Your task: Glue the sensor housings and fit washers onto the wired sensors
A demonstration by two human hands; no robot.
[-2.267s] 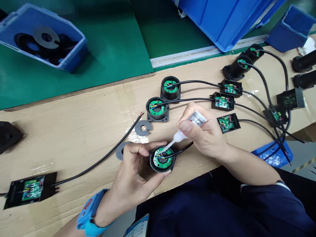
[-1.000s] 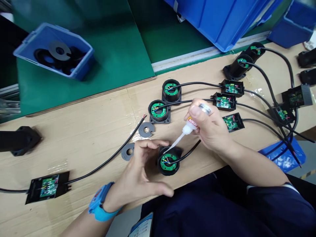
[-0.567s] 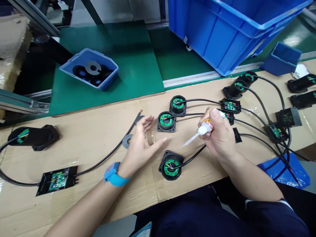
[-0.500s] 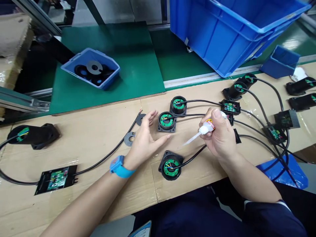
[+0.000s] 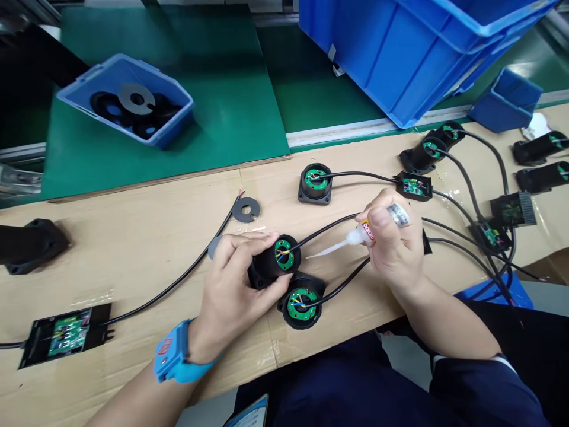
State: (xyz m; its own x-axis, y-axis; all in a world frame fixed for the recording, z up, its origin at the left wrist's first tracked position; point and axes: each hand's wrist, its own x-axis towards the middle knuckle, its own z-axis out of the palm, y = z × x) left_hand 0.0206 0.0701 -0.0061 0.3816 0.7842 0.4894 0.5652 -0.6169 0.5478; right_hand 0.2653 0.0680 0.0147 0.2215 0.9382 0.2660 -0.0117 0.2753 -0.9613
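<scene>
My left hand is closed around a black cylindrical housing, tilted so that its open end with a round green circuit board faces right. From that board a black cable runs toward my right hand, which grips a small white glue bottle. The bottle's thin nozzle points left, its tip a little way from the housing's open end. Just below the held housing stands a second black housing with its board facing up. Farther back is another housing, cabled to a small black box.
A blue bin of black and grey rings sits on a green board. Large blue crates stand behind. A slotted ring and an open circuit box lie left; more housings and cables lie right.
My left hand went from open and empty to gripping one housing, which it pulled forward and tilted, beside the nearest one. The glue bottle moved slightly left and stays in my right hand.
</scene>
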